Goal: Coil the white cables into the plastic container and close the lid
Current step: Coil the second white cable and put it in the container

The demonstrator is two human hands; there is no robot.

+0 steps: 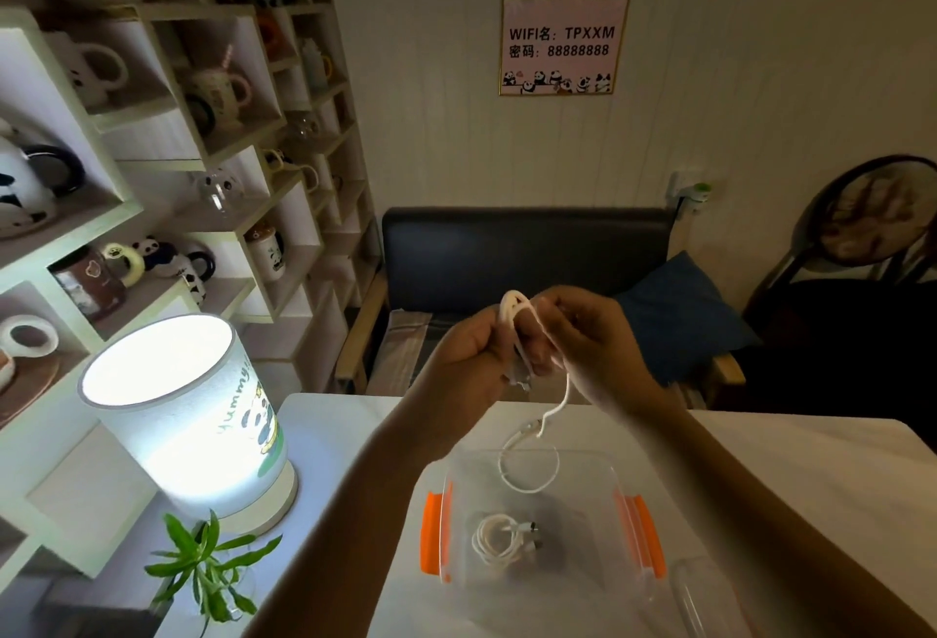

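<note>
Both hands are raised above the table, holding one white cable (513, 313). My left hand (469, 353) grips the looped part, and my right hand (588, 343) pinches the strand beside it. The cable's loose tail (552, 409) hangs down and ends in a loop over the clear plastic container (446, 490), which has orange latches (431, 533) on both sides. A second white cable (499, 541) lies coiled inside the container. The clear lid (710, 597) rests on the table at the container's right, partly behind my right forearm.
A lit cylindrical lamp (187, 419) stands at the table's left, with a small green plant (208, 566) in front of it. Shelves of panda mugs (152, 130) fill the left wall. A dark bench with a blue cushion (679, 313) is behind the white table (786, 475).
</note>
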